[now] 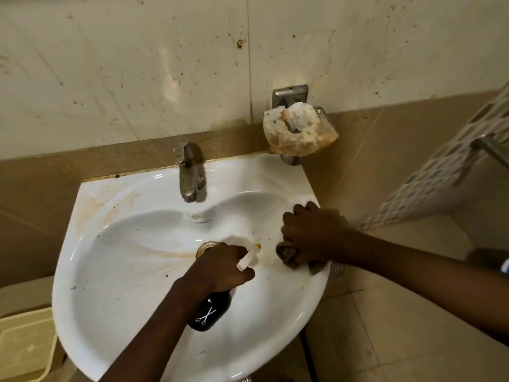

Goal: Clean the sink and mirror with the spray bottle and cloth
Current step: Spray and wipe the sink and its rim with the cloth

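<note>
My hands are both busy over the sink [132,321]: the left hand [224,267] is curled round the neck of the spray bottle [210,312], and the right hand [309,232] is bunched down on the cloth [287,252], gripping it against the porcelain.

I take the drain [205,247] as my landmark. The left hand sits just on the near side of it, partly covering its rim. The bottle's long axis runs from its dark body, on my near side of the drain, up and away to the pale nozzle [252,253], which lies just right of the drain and points right, toward the cloth. The cloth lies further right of the drain, on the sloping inner wall of the basin, close beneath the right rim. Nozzle tip and cloth are near but apart, with a yellow-brown stain on the porcelain between them.

That is the relation I judge the coming move to turn on: the nozzle aims at the patch directly beside the cloth, so the right hand is the nearer one to wipe whatever the left hand sprays there. More brown streaks run left from the drain and over the rim left of the tap [187,172], well away from the cloth. The mirror is not in view.
</note>
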The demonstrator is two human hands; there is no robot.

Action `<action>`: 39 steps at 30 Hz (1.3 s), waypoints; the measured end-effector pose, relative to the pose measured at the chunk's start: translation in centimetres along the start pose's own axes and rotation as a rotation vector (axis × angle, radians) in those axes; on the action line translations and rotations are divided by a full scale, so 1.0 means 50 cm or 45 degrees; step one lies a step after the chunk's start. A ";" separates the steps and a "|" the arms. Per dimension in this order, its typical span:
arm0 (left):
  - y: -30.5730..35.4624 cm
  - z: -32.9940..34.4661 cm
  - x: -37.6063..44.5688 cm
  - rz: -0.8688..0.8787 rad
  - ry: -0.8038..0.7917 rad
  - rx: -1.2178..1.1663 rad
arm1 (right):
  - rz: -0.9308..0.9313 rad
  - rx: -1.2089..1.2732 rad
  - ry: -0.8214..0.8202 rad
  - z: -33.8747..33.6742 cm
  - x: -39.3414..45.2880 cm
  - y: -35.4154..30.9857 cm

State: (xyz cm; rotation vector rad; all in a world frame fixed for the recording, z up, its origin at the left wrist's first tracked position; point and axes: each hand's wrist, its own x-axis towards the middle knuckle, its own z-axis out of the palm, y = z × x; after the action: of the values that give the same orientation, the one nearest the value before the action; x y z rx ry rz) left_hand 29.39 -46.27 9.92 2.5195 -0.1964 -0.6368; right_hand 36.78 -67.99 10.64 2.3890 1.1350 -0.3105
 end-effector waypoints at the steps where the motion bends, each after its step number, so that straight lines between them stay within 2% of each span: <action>1: 0.000 0.002 -0.002 0.004 0.002 -0.005 | 0.008 -0.026 0.016 -0.005 -0.008 0.003; 3: -0.007 0.003 -0.002 -0.001 0.015 -0.020 | -0.020 -0.156 0.089 -0.027 0.020 0.008; 6: -0.025 0.006 -0.003 -0.020 0.031 -0.032 | -0.239 -0.424 0.412 -0.035 0.138 -0.005; 7: -0.030 0.008 -0.004 -0.015 0.044 -0.039 | -0.286 -0.458 0.416 -0.025 0.168 -0.014; 9: -0.036 0.008 -0.007 -0.008 0.077 -0.033 | -0.310 -0.402 0.284 -0.015 0.157 -0.025; 10: -0.039 0.006 -0.007 -0.006 0.103 -0.022 | -0.257 -0.318 0.269 -0.023 0.124 -0.023; 12: -0.039 0.004 -0.007 -0.028 0.134 0.026 | -0.165 -0.211 0.037 -0.026 0.059 -0.013; 14: -0.036 0.004 -0.006 -0.045 0.128 0.015 | -0.087 -0.242 -0.036 -0.029 0.039 0.009; 16: -0.033 0.009 -0.005 -0.040 0.090 -0.044 | -0.104 -0.318 0.038 -0.038 0.078 0.008; 18: -0.027 0.007 -0.010 -0.033 0.039 -0.048 | -0.264 -0.478 0.250 -0.048 0.137 0.000; 21: -0.005 0.003 -0.020 0.028 -0.069 -0.015 | -0.334 -0.587 0.199 -0.035 0.160 -0.010; 24: 0.009 -0.001 -0.022 0.065 -0.178 -0.031 | -0.334 -0.494 0.339 -0.021 0.137 -0.003; 25: 0.009 0.000 -0.023 0.064 -0.212 -0.036 | -0.305 -0.442 0.288 -0.022 0.126 0.001; 29: -0.003 -0.001 -0.036 -0.006 -0.280 0.014 | -0.194 -0.297 0.356 -0.031 0.123 -0.007; 33: -0.013 -0.017 -0.058 -0.041 -0.294 0.028 | -0.081 -0.076 0.109 -0.022 0.036 -0.022; 35: -0.004 -0.026 -0.070 -0.021 -0.322 0.065 | 0.052 0.034 0.073 -0.012 -0.004 -0.028; 39: 0.023 -0.028 -0.078 0.101 -0.288 0.131 | 0.258 -0.160 0.145 -0.040 0.028 -0.024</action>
State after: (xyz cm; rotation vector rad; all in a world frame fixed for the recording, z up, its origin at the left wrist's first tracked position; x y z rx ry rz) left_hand 26.65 -45.59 13.15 2.5182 -0.4187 -0.9001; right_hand 36.77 -65.39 11.41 2.4093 0.9213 -0.0348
